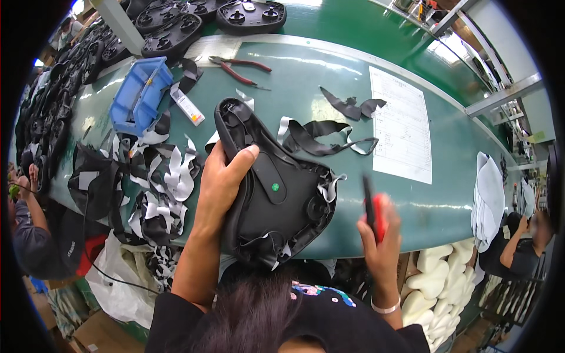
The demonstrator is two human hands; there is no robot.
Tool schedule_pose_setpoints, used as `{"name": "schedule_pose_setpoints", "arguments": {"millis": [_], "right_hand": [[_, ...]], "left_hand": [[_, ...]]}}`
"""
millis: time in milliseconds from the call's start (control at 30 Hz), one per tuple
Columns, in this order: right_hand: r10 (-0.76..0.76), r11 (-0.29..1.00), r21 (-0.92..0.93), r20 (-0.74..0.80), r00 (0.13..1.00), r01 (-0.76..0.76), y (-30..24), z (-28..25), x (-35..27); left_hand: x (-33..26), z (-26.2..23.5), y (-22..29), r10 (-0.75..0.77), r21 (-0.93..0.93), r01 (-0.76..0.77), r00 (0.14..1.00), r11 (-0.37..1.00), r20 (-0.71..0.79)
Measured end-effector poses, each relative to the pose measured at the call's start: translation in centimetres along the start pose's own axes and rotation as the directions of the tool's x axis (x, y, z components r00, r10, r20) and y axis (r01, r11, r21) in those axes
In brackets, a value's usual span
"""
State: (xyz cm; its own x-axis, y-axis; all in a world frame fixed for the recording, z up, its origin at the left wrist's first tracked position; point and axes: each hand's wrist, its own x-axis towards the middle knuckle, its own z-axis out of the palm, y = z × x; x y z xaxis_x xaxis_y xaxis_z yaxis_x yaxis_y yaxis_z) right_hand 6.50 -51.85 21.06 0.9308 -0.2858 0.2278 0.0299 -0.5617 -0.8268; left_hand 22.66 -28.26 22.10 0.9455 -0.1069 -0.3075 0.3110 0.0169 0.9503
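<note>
My left hand [220, 176] grips the left edge of a black saddle-shaped seat shell [276, 188], turned underside up, with a green dot in its middle and cut fabric flaps around its rim. The shell rests against the near edge of the green table [329, 88]. My right hand [379, 235] is closed on a tool with red handles and a dark tip [371, 206], blurred, held just right of the shell and apart from it.
Black-and-white fabric offcuts [165, 188] pile at the left. A blue bin [140, 94], red-handled pliers [241, 67] and a white printed sheet [403, 126] lie on the table. Black seat shells [176, 26] line the far edge. White foam pads [438, 282] stack at the lower right. Other people work on both sides.
</note>
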Motion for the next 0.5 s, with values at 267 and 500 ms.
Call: {"name": "schedule_pose_setpoints", "arguments": {"millis": [267,500], "right_hand": [[0.222,0.951,0.242,-0.103,0.969,-0.192,1.0,0.5,9.4],[0.043,0.931,0.350,0.170,0.984,-0.102,-3.1,1.7,7.6]], "left_hand": [[-0.2,-1.9,-4.2,0.402,0.515,-0.217,0.872,0.829,-0.280],[0.9,6.8,0.9,0.457,0.576,-0.792,0.597,0.204,0.659]]}}
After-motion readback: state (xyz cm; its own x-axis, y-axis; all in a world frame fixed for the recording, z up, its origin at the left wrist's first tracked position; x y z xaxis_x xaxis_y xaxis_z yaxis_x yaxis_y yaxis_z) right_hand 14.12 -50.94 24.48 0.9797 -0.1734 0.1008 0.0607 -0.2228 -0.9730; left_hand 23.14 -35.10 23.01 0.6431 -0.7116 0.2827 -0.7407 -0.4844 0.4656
